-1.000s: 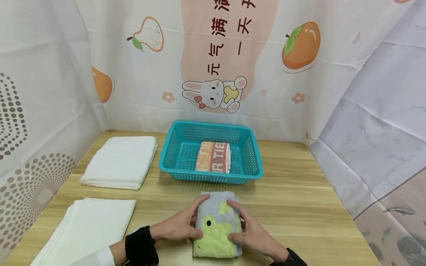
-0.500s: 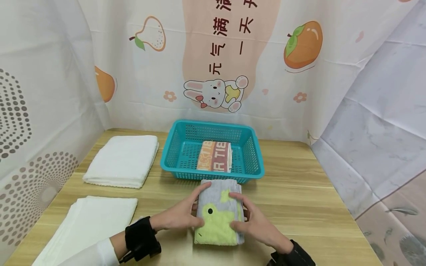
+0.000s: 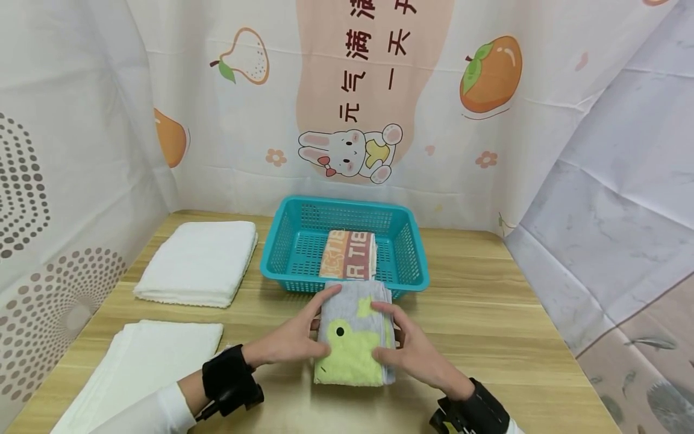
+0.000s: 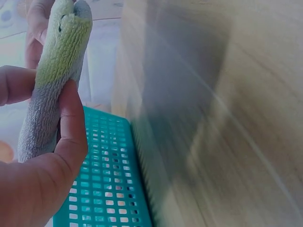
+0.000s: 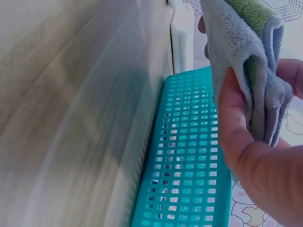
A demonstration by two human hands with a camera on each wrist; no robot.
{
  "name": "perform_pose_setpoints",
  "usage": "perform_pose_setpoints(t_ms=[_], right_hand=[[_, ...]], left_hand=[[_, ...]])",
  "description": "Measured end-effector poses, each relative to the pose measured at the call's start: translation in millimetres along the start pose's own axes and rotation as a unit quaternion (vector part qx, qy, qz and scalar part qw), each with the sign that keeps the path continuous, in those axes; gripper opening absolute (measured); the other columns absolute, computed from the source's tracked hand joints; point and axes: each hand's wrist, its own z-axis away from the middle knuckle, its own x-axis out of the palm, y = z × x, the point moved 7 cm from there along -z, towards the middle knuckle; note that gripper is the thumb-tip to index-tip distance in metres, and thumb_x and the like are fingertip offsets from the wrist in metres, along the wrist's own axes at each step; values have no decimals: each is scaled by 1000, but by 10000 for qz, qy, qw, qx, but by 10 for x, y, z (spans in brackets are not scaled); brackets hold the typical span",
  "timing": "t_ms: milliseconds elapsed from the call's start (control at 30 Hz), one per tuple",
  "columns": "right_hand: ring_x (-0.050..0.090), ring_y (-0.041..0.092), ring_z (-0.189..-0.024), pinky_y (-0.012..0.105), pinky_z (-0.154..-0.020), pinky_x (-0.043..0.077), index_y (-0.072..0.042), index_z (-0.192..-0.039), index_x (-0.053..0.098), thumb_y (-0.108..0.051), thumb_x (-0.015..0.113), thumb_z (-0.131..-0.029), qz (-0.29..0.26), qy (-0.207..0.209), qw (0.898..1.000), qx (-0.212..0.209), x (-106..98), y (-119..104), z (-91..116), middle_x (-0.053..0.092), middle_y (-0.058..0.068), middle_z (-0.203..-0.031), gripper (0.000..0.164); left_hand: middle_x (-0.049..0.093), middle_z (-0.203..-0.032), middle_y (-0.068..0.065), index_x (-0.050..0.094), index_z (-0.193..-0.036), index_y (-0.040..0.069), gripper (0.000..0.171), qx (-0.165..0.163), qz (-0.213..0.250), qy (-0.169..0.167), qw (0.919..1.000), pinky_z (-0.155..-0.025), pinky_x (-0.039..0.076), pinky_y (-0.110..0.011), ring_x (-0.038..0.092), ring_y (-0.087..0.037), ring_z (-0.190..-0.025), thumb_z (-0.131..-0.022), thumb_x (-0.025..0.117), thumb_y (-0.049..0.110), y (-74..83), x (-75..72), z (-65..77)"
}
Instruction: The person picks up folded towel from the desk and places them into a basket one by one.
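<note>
Between both hands is a folded grey towel [image 3: 352, 337] with a yellow-green animal pattern. My left hand [image 3: 295, 334] grips its left edge, thumb on top and other fingers round the side. On the opposite edge my right hand [image 3: 414, 349] pinches the layered folds, which show in the right wrist view as the towel [image 5: 251, 61]. The wrist views show it held above the wooden table. Its far end overlaps the front rim of a teal plastic basket [image 3: 417, 259] in the head view. Inside that basket lies a folded orange and red lettered towel [image 3: 347, 253].
At the left of the wooden table [image 3: 477, 313] lie a folded white towel [image 3: 197, 262] and, nearer, another white folded cloth [image 3: 152, 361]. A printed curtain [image 3: 217, 132] hangs behind the basket.
Both hands have carried the grey and green towel up and away from the near table edge toward the basket. The basket and white towels have stayed put.
</note>
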Motion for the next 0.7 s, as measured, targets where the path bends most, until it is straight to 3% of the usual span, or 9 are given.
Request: perform_pose_setpoints(t_ms=[233, 467, 700], right_hand=[[62, 29, -104, 38, -78, 57, -9, -151, 32, 1, 70, -87, 66, 68, 9996, -252, -33, -89, -81, 39, 27, -138, 75], [61, 31, -105, 36, -77, 57, -8, -150, 35, 0, 70, -87, 387, 181, 9981, -446, -106, -153, -195, 38, 26, -140, 72], [61, 31, -106, 34, -80, 56, -10, -148, 40, -2, 70, -89, 682, 334, 9959, -502, -201, -229, -302, 41, 23, -141, 67]], left_hand=[[19, -158, -16, 5, -159, 32, 103, 248, -79, 47, 9997, -93, 52, -38, 53, -31, -122, -82, 59, -11, 84, -59, -43], [17, -159, -7, 10, -159, 32, 103, 277, -440, 372, 9980, -90, 50, -33, 53, -26, -116, -80, 61, -11, 131, -173, -144], [21, -157, -10, 9, -159, 30, 103, 264, -674, 500, 9961, -89, 49, -33, 53, -27, -114, -79, 61, -9, 197, -272, -235]])
